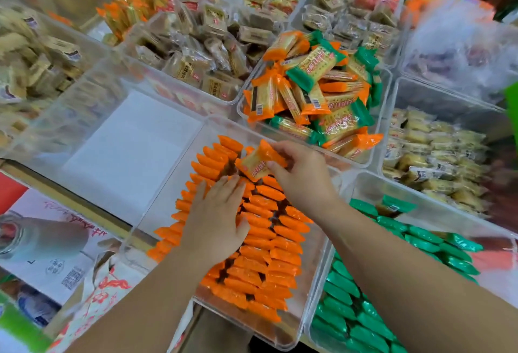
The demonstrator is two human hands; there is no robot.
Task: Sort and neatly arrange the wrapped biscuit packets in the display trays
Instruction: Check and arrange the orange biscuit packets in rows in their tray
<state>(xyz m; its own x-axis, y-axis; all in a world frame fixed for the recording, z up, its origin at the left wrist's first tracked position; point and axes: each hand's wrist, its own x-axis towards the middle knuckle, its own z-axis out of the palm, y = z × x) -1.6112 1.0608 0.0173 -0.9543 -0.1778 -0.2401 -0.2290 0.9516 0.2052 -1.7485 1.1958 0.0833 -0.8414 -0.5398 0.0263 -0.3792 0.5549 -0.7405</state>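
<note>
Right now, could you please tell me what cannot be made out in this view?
Head view:
Orange rows: partly hidden under the left hand.
Held packet: print too blurred to read; the right hand covers part.
Green tray: cut off by the bottom edge.
Far-right tray: contents blurred.

Left grip (215,221) flat, palm down, fingers straight and together. Right grip (302,173) further forward, thumb and fingers pinching an orange packet (255,164). Both forearms bare.
</note>
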